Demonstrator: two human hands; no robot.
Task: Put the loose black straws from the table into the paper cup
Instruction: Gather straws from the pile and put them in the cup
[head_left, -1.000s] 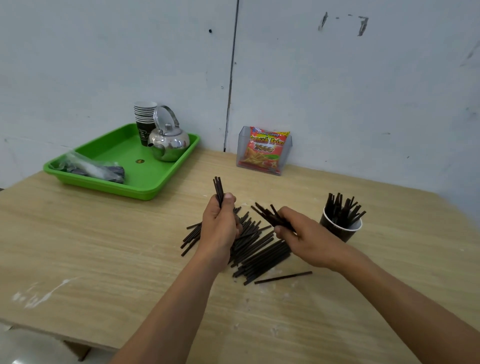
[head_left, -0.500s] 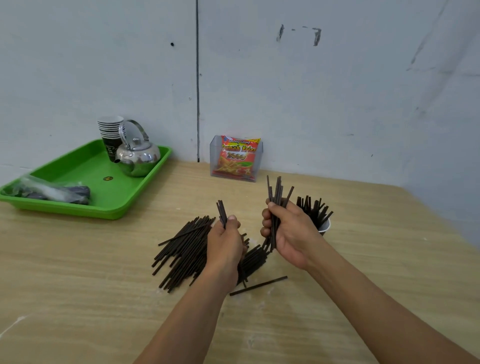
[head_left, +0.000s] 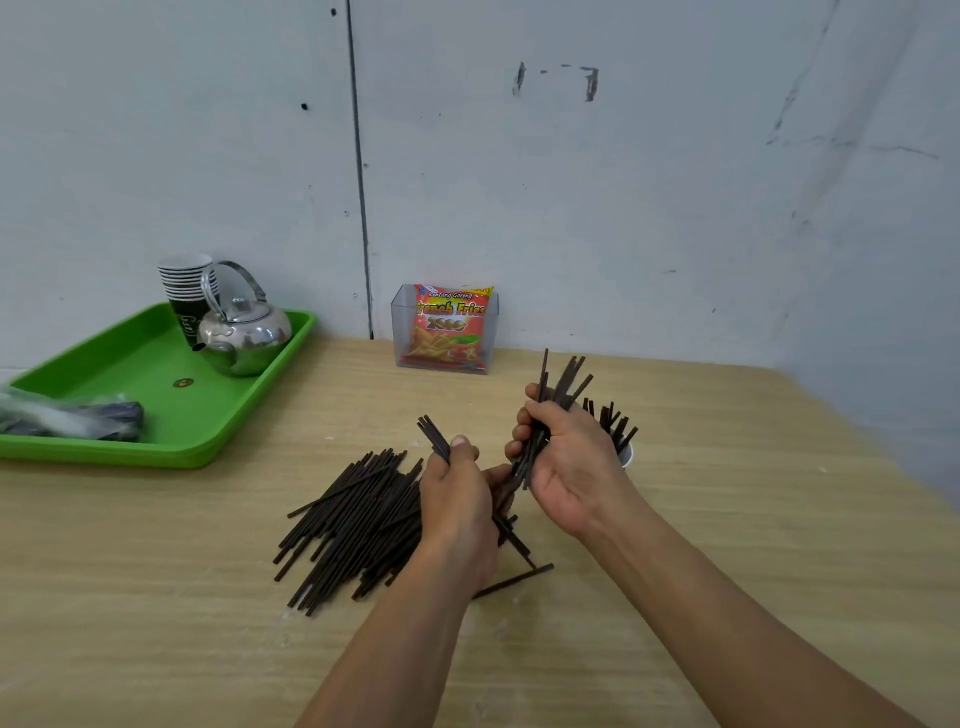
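A pile of loose black straws (head_left: 353, 525) lies on the wooden table (head_left: 156, 571), left of my hands. My left hand (head_left: 460, 499) grips a small bunch of black straws, tips sticking up past the thumb. My right hand (head_left: 569, 462) holds a larger upright bunch of straws (head_left: 563, 379) just in front of the paper cup (head_left: 626, 453). The cup is mostly hidden behind that hand; only a bit of its rim and several straws (head_left: 613, 423) standing in it show. One single straw (head_left: 514, 580) lies apart near my left wrist.
A green tray (head_left: 156, 410) at the back left carries a steel kettle (head_left: 241, 335), a stack of paper cups (head_left: 186, 291) and a plastic bag (head_left: 67, 418). A clear holder with a snack packet (head_left: 449, 327) stands against the wall. The table's right edge runs close to the cup.
My right hand lifted a bunch of straws from the pile, turned it upright and carried it toward the cup. My left hand kept its small bunch. The camera view shifted.
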